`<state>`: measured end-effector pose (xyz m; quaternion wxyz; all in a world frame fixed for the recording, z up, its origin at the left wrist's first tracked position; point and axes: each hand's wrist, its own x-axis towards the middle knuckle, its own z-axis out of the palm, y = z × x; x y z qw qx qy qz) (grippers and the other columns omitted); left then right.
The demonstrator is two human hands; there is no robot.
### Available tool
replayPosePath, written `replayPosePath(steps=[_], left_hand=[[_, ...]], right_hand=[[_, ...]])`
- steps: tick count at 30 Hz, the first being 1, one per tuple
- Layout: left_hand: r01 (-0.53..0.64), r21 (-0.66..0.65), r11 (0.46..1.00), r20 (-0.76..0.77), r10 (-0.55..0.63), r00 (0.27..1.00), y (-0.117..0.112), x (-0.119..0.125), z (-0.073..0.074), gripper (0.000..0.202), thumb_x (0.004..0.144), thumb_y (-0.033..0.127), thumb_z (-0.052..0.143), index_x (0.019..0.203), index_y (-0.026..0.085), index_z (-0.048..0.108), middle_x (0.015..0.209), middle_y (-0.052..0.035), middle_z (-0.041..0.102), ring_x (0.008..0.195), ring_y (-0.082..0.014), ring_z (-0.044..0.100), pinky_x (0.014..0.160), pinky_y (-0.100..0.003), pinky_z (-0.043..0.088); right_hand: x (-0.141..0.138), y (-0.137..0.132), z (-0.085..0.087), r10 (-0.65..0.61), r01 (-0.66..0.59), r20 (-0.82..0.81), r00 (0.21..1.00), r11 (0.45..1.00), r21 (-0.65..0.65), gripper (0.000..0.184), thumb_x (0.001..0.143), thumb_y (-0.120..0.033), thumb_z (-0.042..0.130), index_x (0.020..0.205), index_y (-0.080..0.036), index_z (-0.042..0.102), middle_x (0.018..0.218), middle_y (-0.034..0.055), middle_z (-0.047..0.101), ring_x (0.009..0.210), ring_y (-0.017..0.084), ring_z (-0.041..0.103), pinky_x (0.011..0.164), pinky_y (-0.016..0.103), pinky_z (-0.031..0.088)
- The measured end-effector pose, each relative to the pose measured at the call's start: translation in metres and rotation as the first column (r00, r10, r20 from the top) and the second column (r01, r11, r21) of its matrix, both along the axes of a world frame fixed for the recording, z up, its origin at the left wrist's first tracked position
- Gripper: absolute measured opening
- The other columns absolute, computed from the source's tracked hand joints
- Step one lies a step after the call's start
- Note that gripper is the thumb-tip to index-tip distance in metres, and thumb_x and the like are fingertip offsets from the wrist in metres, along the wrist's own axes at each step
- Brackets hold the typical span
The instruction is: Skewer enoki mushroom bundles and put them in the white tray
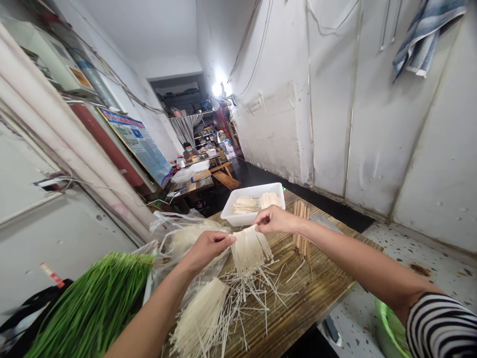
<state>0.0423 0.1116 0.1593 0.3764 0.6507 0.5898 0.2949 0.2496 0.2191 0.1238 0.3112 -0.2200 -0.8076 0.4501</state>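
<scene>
Strips (199, 320) lie piled on the near part of the worktop (294, 301), beside greens (95, 298) at left. Over loose strands (249, 284) just beyond, the left hand (208, 247) and right hand (276, 219) hold a bunch (251, 251) stretched between them, the fingers (227, 240) of each pinching one upper corner (whether its dangling ends touch the strands, I cannot tell). Sticks (301, 228) lie farther right; past them a tub (238, 220) holds bundles (246, 204).

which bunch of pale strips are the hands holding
The bunch hanging between the left hand and the right hand; other bunches lie on the table or in the white tub.
</scene>
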Motion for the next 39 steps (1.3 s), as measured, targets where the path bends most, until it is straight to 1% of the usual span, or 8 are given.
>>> replayPosePath(steps=[12,16,21,25,29,32,35,39], left_hand=[[-0.133,-0.05,0.99,0.12,0.139,0.983,-0.011,-0.038,-0.007,0.046,0.069,0.056,0.061,0.055,0.019,0.038,0.052,0.0088,0.019,0.047,-0.0061,0.013,0.046,-0.023,0.007],[-0.187,-0.04,0.982,0.198,0.191,0.961,-0.013,-0.045,-0.004,0.046,0.068,0.055,0.063,0.057,0.018,0.038,0.051,0.0093,0.023,0.045,-0.0047,0.015,0.045,-0.022,0.008],[-0.214,0.0,0.977,0.199,0.21,0.957,-0.02,-0.045,0.003,0.045,0.067,0.058,0.062,0.06,0.017,0.045,0.051,0.0092,0.024,0.045,-0.0051,0.017,0.044,-0.021,0.011],[-0.236,0.131,0.963,0.01,0.237,0.972,-0.025,-0.038,0.009,0.039,0.069,0.054,0.061,0.07,0.016,0.059,0.051,0.0067,0.033,0.048,-0.0077,0.026,0.047,-0.022,0.018],[-0.146,0.254,0.956,-0.192,0.198,0.961,-0.025,-0.024,0.01,0.031,0.069,0.047,0.063,0.065,0.016,0.065,0.057,0.0018,0.052,0.057,-0.013,0.041,0.054,-0.023,0.03],[-0.034,0.254,0.967,-0.238,0.096,0.967,-0.021,-0.012,0.009,0.03,0.073,0.044,0.06,0.063,0.016,0.067,0.062,0.0002,0.059,0.061,-0.0147,0.048,0.057,-0.023,0.034],[0.039,0.251,0.967,-0.251,0.026,0.968,-0.018,-0.004,0.007,0.028,0.075,0.041,0.058,0.069,0.017,0.07,0.066,-0.0005,0.062,0.063,-0.0152,0.051,0.059,-0.023,0.036],[0.088,0.258,0.962,-0.323,0.0,0.946,-0.019,-0.002,0.004,0.03,0.077,0.041,0.057,0.067,0.017,0.07,0.061,0.0002,0.058,0.06,-0.0135,0.049,0.056,-0.022,0.034]], right_hand=[[0.01,0.025,-0.023,-0.238,0.156,0.219,0.946,0.929,0.336,0.02,0.089,-0.031,0.055,0.089,-0.012,0.061,0.084,0.0009,0.062,0.069,0.013,0.06,0.062,0.027,0.051],[-0.016,-0.006,-0.061,-0.268,0.102,0.292,0.918,0.872,0.479,0.018,0.09,-0.029,0.053,0.097,-0.013,0.06,0.095,0.0041,0.062,0.082,0.015,0.061,0.073,0.034,0.051],[-0.036,-0.055,-0.099,-0.196,-0.059,0.386,0.901,0.827,0.56,0.014,0.088,-0.026,0.056,0.084,-0.013,0.061,0.081,0.001,0.063,0.071,0.012,0.06,0.065,0.029,0.051],[-0.022,-0.051,-0.068,-0.277,0.034,0.315,0.908,0.797,0.603,0.014,0.081,-0.011,0.054,0.077,-0.015,0.066,0.069,0.0028,0.065,0.064,0.015,0.06,0.059,0.027,0.048],[-0.001,-0.037,-0.004,-0.427,0.235,0.148,0.892,0.717,0.656,0.04,0.085,-0.007,0.039,0.122,-0.009,0.053,0.107,0.0154,0.062,0.095,0.023,0.058,0.078,0.035,0.045],[0.005,-0.043,0.031,-0.329,0.129,0.151,0.932,0.691,0.711,0.042,0.083,-0.02,0.053,0.125,-0.013,0.052,0.112,0.013,0.061,0.104,0.025,0.053,0.087,0.036,0.039],[0.0,-0.053,0.042,-0.186,-0.066,0.266,0.946,0.692,0.719,0.029,0.082,-0.031,0.061,0.107,-0.018,0.064,0.092,0.0076,0.069,0.084,0.021,0.06,0.073,0.029,0.04],[-0.012,-0.054,0.037,-0.144,-0.148,0.351,0.925,0.715,0.684,0.015,0.085,-0.028,0.06,0.081,-0.016,0.069,0.074,0.0052,0.069,0.066,0.015,0.06,0.055,0.023,0.032]])
